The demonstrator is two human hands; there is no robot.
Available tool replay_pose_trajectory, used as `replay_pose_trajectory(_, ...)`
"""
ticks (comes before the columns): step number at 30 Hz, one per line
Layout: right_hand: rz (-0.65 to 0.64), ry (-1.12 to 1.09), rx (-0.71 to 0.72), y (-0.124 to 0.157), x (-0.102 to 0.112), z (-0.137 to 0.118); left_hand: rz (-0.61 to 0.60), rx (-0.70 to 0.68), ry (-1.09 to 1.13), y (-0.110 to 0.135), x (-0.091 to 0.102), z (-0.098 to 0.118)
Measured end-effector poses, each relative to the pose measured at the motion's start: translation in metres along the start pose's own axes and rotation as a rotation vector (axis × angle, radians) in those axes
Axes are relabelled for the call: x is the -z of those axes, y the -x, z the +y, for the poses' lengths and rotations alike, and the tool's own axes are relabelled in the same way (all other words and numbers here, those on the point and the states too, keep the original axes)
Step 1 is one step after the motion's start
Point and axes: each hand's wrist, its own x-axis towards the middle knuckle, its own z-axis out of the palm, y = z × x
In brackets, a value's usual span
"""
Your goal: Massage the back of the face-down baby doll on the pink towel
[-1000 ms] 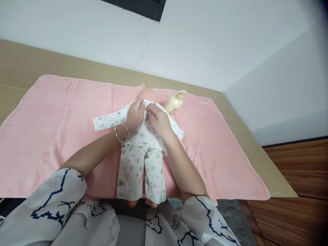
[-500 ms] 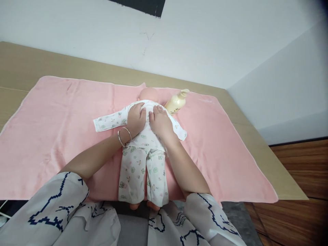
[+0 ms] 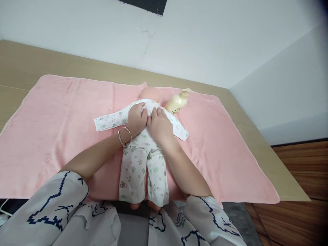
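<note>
A baby doll (image 3: pixel 150 94) in a white printed top and trousers (image 3: pixel 142 174) lies on its back on a pink towel (image 3: pixel 56 130), feet toward me. My left hand (image 3: pixel 136 119), with bracelets at the wrist, rests on the doll's chest, fingers curled on the fabric. Touching it, my right hand (image 3: pixel 159 124) also lies on the chest, fingers bent and pressed onto the top. Both hands seem to pinch the top's front near the neck; I cannot see anything else in them. A cream pump bottle (image 3: pixel 176 102) lies beside the doll's head, just right of my right hand.
The towel covers a light wooden table (image 3: pixel 258 136) set against a white wall. The table's right edge drops to a brown wooden floor (image 3: pixel 299 191). My patterned sleeves fill the bottom of the view.
Both hands shifted slightly on the doll's chest and drew closer together, fingers curling more onto the fabric. The view also moved a little.
</note>
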Motion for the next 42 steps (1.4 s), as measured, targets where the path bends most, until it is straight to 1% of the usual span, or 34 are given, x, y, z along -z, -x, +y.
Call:
replay_pose_trajectory(2, -0.023, -0.001, 0.098, 0.004, -0.001, -0.007, -0.001, 0.016, 0.012, -0.001, 0.000, -0.001)
replay_pose_trajectory(4, -0.037, -0.041, 0.168, -0.001, -0.002, -0.003, -0.011, 0.027, 0.010, -0.001, 0.000, -0.003)
replay_pose_trajectory(5, -0.036, -0.069, 0.173, -0.007, -0.003, 0.002, -0.017, 0.025, 0.003, -0.002, -0.001, -0.004)
replay_pose_trajectory(7, -0.024, -0.127, 0.128, -0.018, -0.003, 0.014, -0.023, 0.007, -0.016, -0.002, -0.002, -0.005)
replay_pose_trajectory(9, -0.006, -0.153, 0.047, -0.024, -0.003, 0.023, -0.016, -0.014, -0.025, -0.002, -0.003, -0.005)
replay_pose_trajectory(12, 0.022, -0.089, -0.019, -0.019, -0.004, 0.019, 0.004, -0.013, -0.025, -0.001, -0.003, -0.004)
replay_pose_trajectory(14, 0.048, -0.046, -0.008, -0.010, -0.005, 0.010, 0.005, -0.002, -0.023, 0.000, -0.002, -0.003)
replay_pose_trajectory(17, 0.080, -0.047, 0.052, -0.002, -0.008, 0.001, 0.007, 0.015, -0.022, 0.000, 0.000, -0.002)
replay_pose_trajectory(19, 0.066, -0.065, 0.107, -0.006, -0.008, 0.004, 0.014, 0.024, -0.022, 0.001, 0.000, -0.002)
replay_pose_trajectory(23, 0.022, -0.128, 0.188, -0.020, -0.007, 0.022, 0.018, 0.019, -0.026, 0.001, -0.001, -0.003)
replay_pose_trajectory(26, 0.055, -0.149, 0.155, -0.024, -0.007, 0.026, 0.002, 0.002, -0.035, 0.001, -0.001, -0.004)
replay_pose_trajectory(29, 0.095, -0.128, 0.129, -0.021, -0.009, 0.022, -0.021, -0.013, -0.043, 0.001, 0.000, -0.005)
replay_pose_trajectory(34, 0.134, -0.098, 0.139, -0.018, -0.011, 0.020, -0.029, -0.049, -0.035, 0.003, 0.001, -0.006)
replay_pose_trajectory(42, 0.134, -0.112, 0.140, -0.016, -0.011, 0.024, -0.035, -0.058, -0.036, 0.004, 0.003, -0.004)
